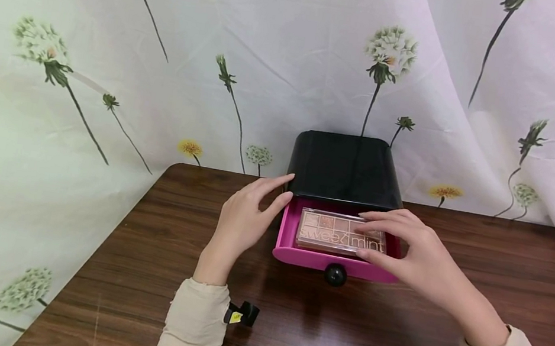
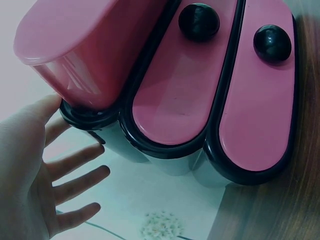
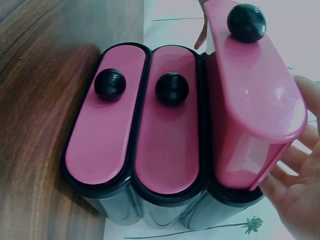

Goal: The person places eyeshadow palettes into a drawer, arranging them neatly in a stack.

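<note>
A black case [image 1: 345, 168] with three stacked pink drawers and round black knobs stands on the table. Its top drawer [image 1: 290, 223] is pulled out. A clear-lidded eyeshadow palette [image 1: 328, 231] with "sweet mint" lettering lies in that drawer. My right hand [image 1: 421, 254] grips the palette's right end, thumb on the near edge and fingers at the far edge. In the right wrist view the drawer's wall hides part of this hand. At the case's left front corner, my left hand [image 1: 245, 216] touches the rim with thumb and fingertips, the other fingers spread [image 2: 75, 192].
The two lower drawers, middle [image 2: 175, 95] and bottom [image 2: 257, 110], are closed. A dark wooden table [image 1: 133, 271] bears the case. Behind it hangs a white cloth [image 1: 297, 38] printed with dandelions. A black wrist strap is on each sleeve [image 1: 193, 322].
</note>
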{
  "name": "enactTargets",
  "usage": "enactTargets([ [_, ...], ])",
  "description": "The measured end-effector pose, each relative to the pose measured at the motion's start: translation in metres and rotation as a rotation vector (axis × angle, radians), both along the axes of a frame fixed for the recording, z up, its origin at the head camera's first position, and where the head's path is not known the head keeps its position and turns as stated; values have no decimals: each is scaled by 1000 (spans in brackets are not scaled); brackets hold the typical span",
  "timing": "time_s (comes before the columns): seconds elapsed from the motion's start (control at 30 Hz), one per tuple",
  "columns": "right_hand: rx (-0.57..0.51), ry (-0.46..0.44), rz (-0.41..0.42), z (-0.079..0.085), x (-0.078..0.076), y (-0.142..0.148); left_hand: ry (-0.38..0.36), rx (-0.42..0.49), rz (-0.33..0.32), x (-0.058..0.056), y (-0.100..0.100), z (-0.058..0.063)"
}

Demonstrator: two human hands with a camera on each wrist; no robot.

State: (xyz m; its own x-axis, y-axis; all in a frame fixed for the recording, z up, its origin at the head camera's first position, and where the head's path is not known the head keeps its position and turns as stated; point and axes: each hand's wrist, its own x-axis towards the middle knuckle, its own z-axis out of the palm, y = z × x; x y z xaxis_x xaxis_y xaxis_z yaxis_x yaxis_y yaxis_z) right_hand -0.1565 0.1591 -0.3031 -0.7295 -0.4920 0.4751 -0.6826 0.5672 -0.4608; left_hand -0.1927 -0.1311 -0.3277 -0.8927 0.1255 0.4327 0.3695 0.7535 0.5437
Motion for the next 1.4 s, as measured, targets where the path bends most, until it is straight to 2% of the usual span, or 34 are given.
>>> enactTargets([
  [0.3, 58, -37, -31, 5, -1, -2, -6, 9, 1, 1, 0, 0],
  [0.6, 59, -41, -40, 6, 3, -5, -5, 0, 5, 1, 0, 0],
  [0.93, -144, 63, -106, 10, 20, -11, 3, 6, 1, 0, 0, -1],
  [1.13, -333, 164, -58, 16, 44, -23, -3, 20, 18, 1, 1, -1],
  [1.23, -377, 201, -39, 21, 57, -31, 2, 23, 17, 0, 1, -1],
  [1.4, -408, 194, -11, 22, 74, -39, 5, 20, 19, 0, 2, -1],
])
